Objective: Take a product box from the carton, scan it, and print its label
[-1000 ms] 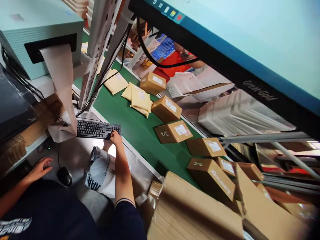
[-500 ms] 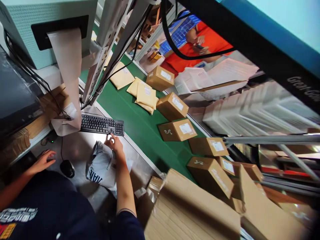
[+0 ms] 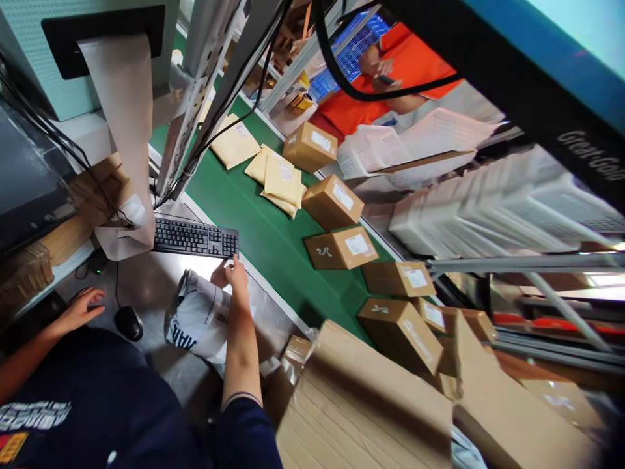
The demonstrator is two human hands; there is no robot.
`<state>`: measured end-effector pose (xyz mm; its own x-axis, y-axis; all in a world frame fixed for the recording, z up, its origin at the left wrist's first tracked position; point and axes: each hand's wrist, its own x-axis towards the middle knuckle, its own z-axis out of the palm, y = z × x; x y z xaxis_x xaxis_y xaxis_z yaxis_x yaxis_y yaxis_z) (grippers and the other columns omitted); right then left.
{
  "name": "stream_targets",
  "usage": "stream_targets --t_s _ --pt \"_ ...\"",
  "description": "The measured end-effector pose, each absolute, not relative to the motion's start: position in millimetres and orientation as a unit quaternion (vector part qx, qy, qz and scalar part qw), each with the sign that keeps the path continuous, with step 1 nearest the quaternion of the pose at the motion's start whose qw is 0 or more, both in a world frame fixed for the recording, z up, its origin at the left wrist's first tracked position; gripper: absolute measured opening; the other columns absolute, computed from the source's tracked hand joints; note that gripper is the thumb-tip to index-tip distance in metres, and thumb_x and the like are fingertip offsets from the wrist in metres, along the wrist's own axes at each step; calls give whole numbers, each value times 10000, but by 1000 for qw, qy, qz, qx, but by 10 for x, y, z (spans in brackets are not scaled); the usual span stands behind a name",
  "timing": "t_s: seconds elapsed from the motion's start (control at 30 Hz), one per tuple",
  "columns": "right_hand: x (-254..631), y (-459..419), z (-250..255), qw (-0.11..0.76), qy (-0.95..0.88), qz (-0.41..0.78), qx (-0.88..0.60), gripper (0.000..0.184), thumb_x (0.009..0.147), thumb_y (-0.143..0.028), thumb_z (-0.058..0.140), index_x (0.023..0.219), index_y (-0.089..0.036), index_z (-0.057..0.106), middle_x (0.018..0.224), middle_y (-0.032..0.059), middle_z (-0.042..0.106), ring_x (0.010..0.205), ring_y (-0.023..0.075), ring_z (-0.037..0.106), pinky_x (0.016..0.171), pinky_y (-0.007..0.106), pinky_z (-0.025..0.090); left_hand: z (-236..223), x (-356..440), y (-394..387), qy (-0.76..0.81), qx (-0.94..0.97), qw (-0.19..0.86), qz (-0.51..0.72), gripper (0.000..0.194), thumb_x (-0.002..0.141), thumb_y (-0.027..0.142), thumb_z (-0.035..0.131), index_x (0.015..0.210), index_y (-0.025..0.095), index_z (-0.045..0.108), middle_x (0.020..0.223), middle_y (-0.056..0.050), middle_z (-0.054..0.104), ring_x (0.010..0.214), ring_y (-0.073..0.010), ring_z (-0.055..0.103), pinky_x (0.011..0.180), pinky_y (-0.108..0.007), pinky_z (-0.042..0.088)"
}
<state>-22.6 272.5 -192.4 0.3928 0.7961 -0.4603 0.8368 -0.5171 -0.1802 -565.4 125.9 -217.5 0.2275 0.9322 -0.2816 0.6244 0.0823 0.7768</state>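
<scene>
My right hand [image 3: 233,272] is at the lower right corner of a black keyboard [image 3: 195,238], index finger stretched out to its end keys. Nothing shows in its fingers. Just below and left of it lies a grey-white plastic mailer bag [image 3: 198,312] with dark lettering, partly covered by my forearm. My left hand [image 3: 83,309] is held low at the left, fingers apart and holding nothing. To its right a black computer mouse [image 3: 128,323] rests on the metal tabletop.
Beyond the keyboard runs a green belt [image 3: 215,185] carrying padded envelopes [image 3: 283,179] and several cardboard boxes [image 3: 342,247]. A paper strip [image 3: 124,117] hangs from a pale green box. Large open carton flaps [image 3: 366,404] stand at lower right. Across the belt is a person in orange [image 3: 410,65].
My right hand has slid right along the keyboard's lower edge to its corner. My left hand stays about where it was. The whole view has shifted slightly.
</scene>
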Motion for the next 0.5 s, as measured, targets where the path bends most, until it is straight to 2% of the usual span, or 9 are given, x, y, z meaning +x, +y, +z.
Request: stream_targets --t_s 0.27,0.4,0.5 --pt "-235 2793 -1927 31 485 -249 837 572 1008 -204 419 1578 -227 448 1336 162 595 1095 229 653 917 332 501 -2283 -5664 1218 597 649 433 186 443 781 566 682 1072 235 712 938 -69 701 905 -260 679 861 -409 590" --pt "-286 2819 -1913 22 496 -243 833 572 1015 -241 437 1587 -255 427 1384 143 569 1095 221 648 909 325 492 -2294 -5671 1215 601 645 435 183 472 783 585 685 1086 224 710 964 -80 709 925 -265 689 869 -409 592" --pt "-337 2834 -1903 22 511 -252 822 590 1013 -244 448 1601 -269 401 1360 122 621 1080 203 642 912 312 484 -2245 -5661 1238 600 641 446 175 475 781 598 692 1075 224 710 964 -80 716 924 -265 699 867 -409 597"
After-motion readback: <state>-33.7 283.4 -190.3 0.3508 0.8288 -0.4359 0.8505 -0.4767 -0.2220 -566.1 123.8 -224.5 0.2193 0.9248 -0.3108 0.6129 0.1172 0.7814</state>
